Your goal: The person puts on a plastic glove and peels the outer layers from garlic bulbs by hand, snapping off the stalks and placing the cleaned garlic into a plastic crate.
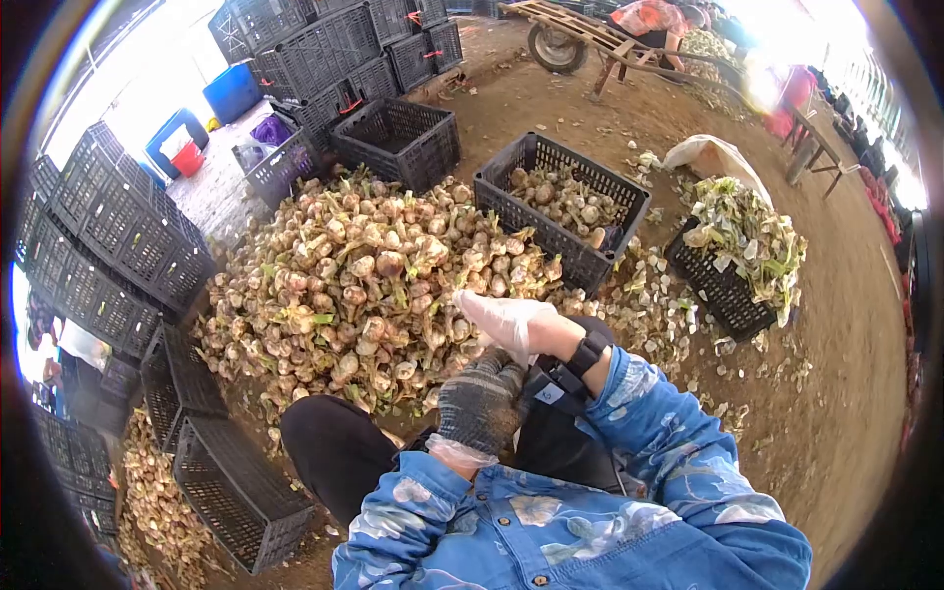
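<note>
My left hand (pixel 479 401), in a dark grey knitted glove with clear plastic at the wrist, is low in front of my lap with its fingers bent against the other hand's glove. My right hand (pixel 511 323), in a thin whitish glove, has its fingers stretched out to the left, and a black strap is round its wrist. Both hands meet at the near edge of a large heap of garlic bulbs (pixel 364 265). What the gloved fingers of my left hand hold, apart perhaps from the glove's cuff, is hidden.
A black crate (pixel 600 251) holding some bulbs stands beyond the heap. Another crate (pixel 723 295) at the right is topped with leafy scraps. Crates (pixel 118 226) are stacked at the left, and an empty one (pixel 236 492) lies lower left. A person (pixel 654 20) bends near a cart (pixel 590 39).
</note>
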`<state>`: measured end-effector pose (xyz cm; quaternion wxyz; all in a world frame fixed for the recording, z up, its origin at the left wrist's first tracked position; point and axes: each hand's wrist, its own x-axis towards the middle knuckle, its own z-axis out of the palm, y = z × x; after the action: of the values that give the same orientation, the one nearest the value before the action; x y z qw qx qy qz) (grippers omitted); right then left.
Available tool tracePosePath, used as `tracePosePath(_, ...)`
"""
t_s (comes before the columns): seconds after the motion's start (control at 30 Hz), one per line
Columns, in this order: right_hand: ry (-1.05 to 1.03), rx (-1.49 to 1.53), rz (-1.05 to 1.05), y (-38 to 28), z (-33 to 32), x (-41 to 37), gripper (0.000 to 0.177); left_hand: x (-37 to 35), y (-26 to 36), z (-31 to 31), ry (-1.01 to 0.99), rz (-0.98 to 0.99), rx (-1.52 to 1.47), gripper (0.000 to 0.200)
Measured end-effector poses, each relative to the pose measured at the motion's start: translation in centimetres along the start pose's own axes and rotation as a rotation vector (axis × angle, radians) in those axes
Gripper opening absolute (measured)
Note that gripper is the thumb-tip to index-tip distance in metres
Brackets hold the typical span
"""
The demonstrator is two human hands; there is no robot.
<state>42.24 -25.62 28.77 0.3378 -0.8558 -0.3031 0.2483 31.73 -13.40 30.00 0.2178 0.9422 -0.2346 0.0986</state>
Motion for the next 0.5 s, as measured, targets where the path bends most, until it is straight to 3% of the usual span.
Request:
tracePosePath(0.13, -0.088, -0.107, 0.172, -3.5, -2.0, -1.6, 0.044, 0.1, 0.3, -0.2, 0.049, 0.026, -0.053, 0.023)
tracePosePath(0.17, -0.025, -0.187, 0.02, -1.0, -0.9, -0.7, 0.046, 0.0, 0.3, -0.2, 0.041, 0.04, -0.058, 0.023)
tracePosePath(0.2, -0.03, -0.186, 0.021, 1.0, -0.2, 0.4, 0.046, 0.0, 0.4, -0.3, 0.04, 0.036, -0.06, 0.023)
tracePosePath(0.27, -0.053, 1.235, -0.037, 3.5, 0.5, 1.6, 0.048, -0.1, 0.5, -0.5, 0.026, -0.051, -0.211, 0.025)
tracePosePath(0.3, 0.026, 1.459, -0.152, 1.0, -0.5, -0.8, 0.053, -0.5, 0.2, -0.3, 0.026, -0.054, -0.214, 0.025)
tracePosePath(0.33, 0.023, 1.456, -0.151, -0.2, -1.0, -1.5, 0.053, -1.1, -0.5, 0.2, 0.182, -0.129, -0.377, 0.025)
tracePosePath(0.37, -0.059, 1.673, -0.237, -0.9, -1.3, -1.9, 0.059, -1.4, -1.1, 0.7, 0.337, -0.203, -0.538, 0.025)
tracePosePath(0.4, -0.143, 1.89, -0.325, -1.6, -1.5, -2.4, 0.066, -1.2, -1.7, 1.4, 0.334, -0.204, -0.538, 0.025)
tracePosePath(0.43, -0.075, 1.881, -0.231, -2.3, -1.8, -2.9, 0.081, -0.7, -2.4, 2.2, 0.597, -0.359, -0.71, 0.025)
tracePosePath(0.47, -0.075, 1.882, -0.227, -2.9, -1.8, -3.4, 0.081, -0.4, -3.0, 3.0, 0.867, -0.515, -0.874, 0.026)
tracePosePath(0.5, -0.012, 1.699, -0.306, -3.5, -1.5, -4.0, 0.093, -0.8, -4.1, 3.9, 0.869, -0.517, -0.874, 0.026)
